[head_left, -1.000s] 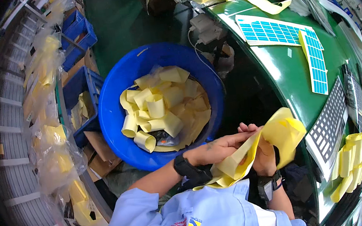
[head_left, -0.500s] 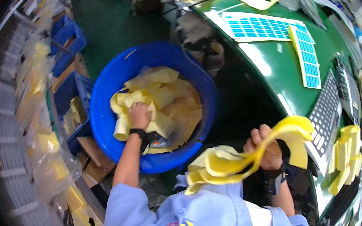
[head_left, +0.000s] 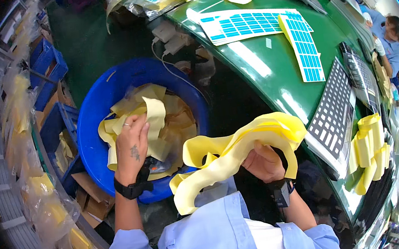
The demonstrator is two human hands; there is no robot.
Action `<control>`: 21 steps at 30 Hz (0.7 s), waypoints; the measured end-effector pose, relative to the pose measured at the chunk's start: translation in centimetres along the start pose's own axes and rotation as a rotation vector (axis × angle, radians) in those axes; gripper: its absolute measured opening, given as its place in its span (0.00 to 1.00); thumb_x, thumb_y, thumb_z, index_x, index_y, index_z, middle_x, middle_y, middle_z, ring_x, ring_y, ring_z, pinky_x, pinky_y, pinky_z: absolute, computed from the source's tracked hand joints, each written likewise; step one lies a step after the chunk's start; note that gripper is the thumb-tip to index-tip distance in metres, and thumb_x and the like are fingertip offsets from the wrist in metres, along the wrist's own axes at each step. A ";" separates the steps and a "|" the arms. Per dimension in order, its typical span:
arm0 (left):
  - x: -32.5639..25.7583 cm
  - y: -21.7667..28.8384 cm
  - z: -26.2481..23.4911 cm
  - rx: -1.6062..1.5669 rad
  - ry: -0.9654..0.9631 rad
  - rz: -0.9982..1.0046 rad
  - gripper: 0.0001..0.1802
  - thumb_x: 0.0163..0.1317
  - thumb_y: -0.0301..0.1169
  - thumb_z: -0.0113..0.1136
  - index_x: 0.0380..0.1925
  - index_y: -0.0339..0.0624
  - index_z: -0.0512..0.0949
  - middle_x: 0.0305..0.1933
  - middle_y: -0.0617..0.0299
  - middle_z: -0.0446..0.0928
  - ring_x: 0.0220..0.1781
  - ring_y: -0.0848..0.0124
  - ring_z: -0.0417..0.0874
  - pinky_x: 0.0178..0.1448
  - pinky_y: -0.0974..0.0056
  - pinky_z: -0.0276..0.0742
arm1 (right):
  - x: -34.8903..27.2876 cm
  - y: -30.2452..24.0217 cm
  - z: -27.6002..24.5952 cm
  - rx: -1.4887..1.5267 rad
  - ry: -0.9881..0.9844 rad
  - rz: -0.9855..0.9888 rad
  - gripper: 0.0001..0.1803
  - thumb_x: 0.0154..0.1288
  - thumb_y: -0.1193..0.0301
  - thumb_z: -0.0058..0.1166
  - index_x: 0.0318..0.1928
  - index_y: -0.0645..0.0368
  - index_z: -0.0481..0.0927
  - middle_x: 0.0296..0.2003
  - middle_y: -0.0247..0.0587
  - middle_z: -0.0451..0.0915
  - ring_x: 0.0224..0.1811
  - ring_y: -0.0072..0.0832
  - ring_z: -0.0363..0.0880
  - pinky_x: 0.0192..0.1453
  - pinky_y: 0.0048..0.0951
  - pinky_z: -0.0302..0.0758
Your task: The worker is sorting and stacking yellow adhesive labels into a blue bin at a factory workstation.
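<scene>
**Ana:** From my seat, what worries you here?

**Ben:** Snagging, I'd judge. I see the left hand [head_left: 132, 144] over the left part of the blue plastic tub [head_left: 88, 132], fingers mostly closed on the edge of a curled yellow strip [head_left: 155, 112]. The strip rises out of a loose pile [head_left: 121, 106] inside the rim. Curls seem tangled there, so a quick pull could drag neighbours up or tear the sheet.

**Ana:** And the right hand [head_left: 264, 162]?

**Ben:** Half closed, thumb up, gripping a bundle of yellow strips [head_left: 233, 142]. I see it between the tub's near right rim and the worktop's left edge. Both ends hang free, so a slack grip could let the inner layers slide out. It could also brush the green worktop [head_left: 273, 84] and shift the black-and-white grid sheet [head_left: 329, 122] by that edge.

**Ana:** Materials?

**Ben:** The strips look like thin, springy paper: matt, pale on 1 face and stronger yellow on the other, bent into loops and waves. The tub is smooth and round. The worktop is glossy, with 2 flat sheets of blue rectangles [head_left: 242, 23] towards its far left corner, and folded yellow strips [head_left: 369, 147] nearer its near end.
</scene>
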State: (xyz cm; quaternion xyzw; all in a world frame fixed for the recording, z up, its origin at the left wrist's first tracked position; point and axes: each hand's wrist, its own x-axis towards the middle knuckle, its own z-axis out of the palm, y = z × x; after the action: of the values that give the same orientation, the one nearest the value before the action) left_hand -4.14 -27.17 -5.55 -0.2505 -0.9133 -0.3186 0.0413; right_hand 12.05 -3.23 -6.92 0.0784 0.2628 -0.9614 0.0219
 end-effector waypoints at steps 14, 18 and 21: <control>1.4 6.0 -1.4 -0.256 -0.046 0.072 0.12 0.59 0.24 0.47 0.43 0.34 0.71 0.32 0.50 0.77 0.33 0.68 0.79 0.38 0.67 0.71 | -0.8 0.2 -0.1 0.053 0.017 0.040 0.19 0.58 0.69 0.53 0.51 0.53 0.69 0.45 0.37 0.75 0.49 0.32 0.73 0.59 0.39 0.63; 1.8 5.9 -1.5 -0.818 -0.106 0.040 0.13 0.59 0.25 0.46 0.45 0.35 0.70 0.38 0.61 0.75 0.37 0.74 0.74 0.43 0.71 0.68 | -0.9 0.5 -1.0 0.015 0.014 0.015 0.08 0.59 0.70 0.51 0.38 0.56 0.72 0.38 0.39 0.76 0.46 0.33 0.74 0.54 0.37 0.67; 2.0 4.2 -1.2 -1.481 -0.133 -0.014 0.20 0.58 0.23 0.44 0.52 0.38 0.66 0.48 0.59 0.73 0.48 0.71 0.74 0.51 0.69 0.69 | -0.8 0.5 -1.2 -0.022 -0.067 0.013 0.06 0.59 0.71 0.50 0.36 0.56 0.72 0.34 0.38 0.75 0.43 0.36 0.74 0.51 0.36 0.68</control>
State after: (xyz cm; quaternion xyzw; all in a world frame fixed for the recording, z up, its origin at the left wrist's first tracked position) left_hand -3.98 -24.21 -1.73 -0.2259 -0.4617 -0.8352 -0.1957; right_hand 13.10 -3.07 -8.06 0.0478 0.2720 -0.9604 0.0378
